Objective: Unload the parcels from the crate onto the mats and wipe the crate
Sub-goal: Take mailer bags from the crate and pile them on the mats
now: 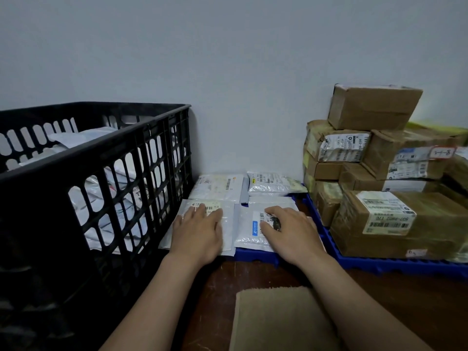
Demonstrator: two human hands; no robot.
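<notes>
Handwritten "3-1-8" on a cardboard box label (442,152) — "96" on a white mailer (217,187)

I am in a parcel room, a plain storage corner of the kind where deliveries are sorted. A black plastic crate (106,152) at my left is packed with white mailing bags (76,140). More padded mailers (217,188) lie flat, side by side, on blue plastic mats (255,255) laid on the brown floor (405,300). To my right, taped cardboard boxes (443,224) are stacked against the bare pale wall (228,72). Many bear a printed shipping label (387,216) with barcodes, and one carries a handwritten number tag (442,152).
</notes>
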